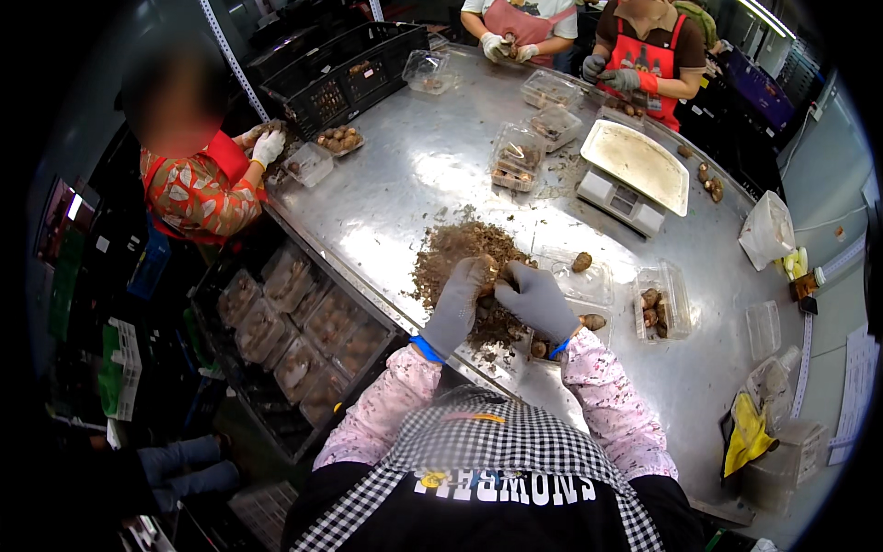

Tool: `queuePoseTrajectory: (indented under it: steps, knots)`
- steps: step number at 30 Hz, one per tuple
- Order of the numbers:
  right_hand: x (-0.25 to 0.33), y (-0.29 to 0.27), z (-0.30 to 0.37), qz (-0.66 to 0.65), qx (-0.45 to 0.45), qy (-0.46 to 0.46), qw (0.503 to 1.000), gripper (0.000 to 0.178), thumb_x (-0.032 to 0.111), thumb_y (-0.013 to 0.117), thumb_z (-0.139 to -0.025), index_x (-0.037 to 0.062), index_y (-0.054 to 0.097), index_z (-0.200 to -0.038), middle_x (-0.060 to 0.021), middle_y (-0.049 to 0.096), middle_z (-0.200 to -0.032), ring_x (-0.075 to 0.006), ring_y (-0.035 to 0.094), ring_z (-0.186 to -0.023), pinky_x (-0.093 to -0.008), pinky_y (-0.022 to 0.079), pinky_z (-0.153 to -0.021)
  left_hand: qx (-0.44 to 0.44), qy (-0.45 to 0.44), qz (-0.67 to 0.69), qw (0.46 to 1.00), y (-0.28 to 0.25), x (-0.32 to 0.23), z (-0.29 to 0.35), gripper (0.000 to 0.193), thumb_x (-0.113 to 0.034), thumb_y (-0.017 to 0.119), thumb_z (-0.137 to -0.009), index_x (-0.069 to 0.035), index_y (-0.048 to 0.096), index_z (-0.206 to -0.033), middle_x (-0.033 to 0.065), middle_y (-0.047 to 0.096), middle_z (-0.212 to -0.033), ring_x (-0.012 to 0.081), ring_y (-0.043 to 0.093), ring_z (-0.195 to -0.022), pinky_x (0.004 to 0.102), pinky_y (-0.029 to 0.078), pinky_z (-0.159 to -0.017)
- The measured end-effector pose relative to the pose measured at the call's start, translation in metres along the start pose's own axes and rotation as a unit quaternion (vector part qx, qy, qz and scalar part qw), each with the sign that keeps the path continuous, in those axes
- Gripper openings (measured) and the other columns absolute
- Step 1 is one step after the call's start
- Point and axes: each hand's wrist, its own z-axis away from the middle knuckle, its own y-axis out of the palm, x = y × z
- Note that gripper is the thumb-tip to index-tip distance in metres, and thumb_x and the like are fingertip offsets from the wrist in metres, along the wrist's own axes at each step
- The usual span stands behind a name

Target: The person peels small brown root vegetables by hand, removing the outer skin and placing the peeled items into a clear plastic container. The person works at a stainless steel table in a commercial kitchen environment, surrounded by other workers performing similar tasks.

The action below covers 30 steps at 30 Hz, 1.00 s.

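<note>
My left hand (459,300), in a grey glove, is closed around a small brown taro (488,282) over the metal table. Facing it, my gloved right hand (536,299) pinches the same taro from the other side; the fingers hide most of it. Under and beyond both hands spreads a heap of brown fibrous scraps (440,255). By my right hand, an open clear plastic box (589,281) has one taro (582,262) on it, and another taro (592,322) lies near my right wrist. A clear box of taros (661,301) stands farther right.
A scale (635,170) stands at the far right, beside filled clear boxes (517,156). Left of me, a black crate (303,432) holds several packed boxes. Three gloved co-workers stand around the table (386,198). A white bag (767,232) sits at the right edge.
</note>
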Motion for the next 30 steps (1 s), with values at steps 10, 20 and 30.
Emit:
queuePoseTrajectory:
  steps: [10,20,30]
  knots:
    - [-0.030,0.001,-0.009,0.010,-0.056,0.066,0.996,0.032,0.032,0.060,-0.089,0.0015,0.061,-0.078,-0.0182,0.061,-0.072,-0.0331,0.060,-0.068,-0.0394,0.047,-0.063,0.076,-0.218,0.325,0.917,-0.021,0.009,-0.011,0.051,-0.055,0.045,-0.095,-0.007,0.060,-0.103,0.0061,0.057,-0.078,0.0127,0.039,-0.052,0.0237,0.028,-0.042]
    - [-0.038,0.000,0.001,0.093,-0.048,-0.092,0.990,0.033,0.020,0.064,-0.085,0.0029,0.062,-0.113,-0.0164,0.064,-0.094,-0.0322,0.063,-0.090,-0.0375,0.050,-0.083,0.097,-0.202,0.286,0.932,-0.032,0.012,-0.008,0.060,-0.059,0.040,-0.096,-0.006,0.057,-0.119,0.0067,0.059,-0.088,0.0124,0.042,-0.056,0.0222,0.033,-0.044]
    - [0.038,-0.011,0.030,-0.057,0.064,0.023,0.996,0.062,0.027,0.073,-0.081,-0.0032,0.047,-0.128,-0.0201,0.066,-0.103,-0.0238,0.066,-0.093,-0.0324,0.051,-0.081,0.120,0.017,-0.055,0.991,-0.002,-0.031,0.019,0.057,-0.048,0.025,-0.103,-0.002,0.050,-0.128,0.0065,0.061,-0.111,0.0120,0.062,-0.100,0.0252,0.055,-0.082]
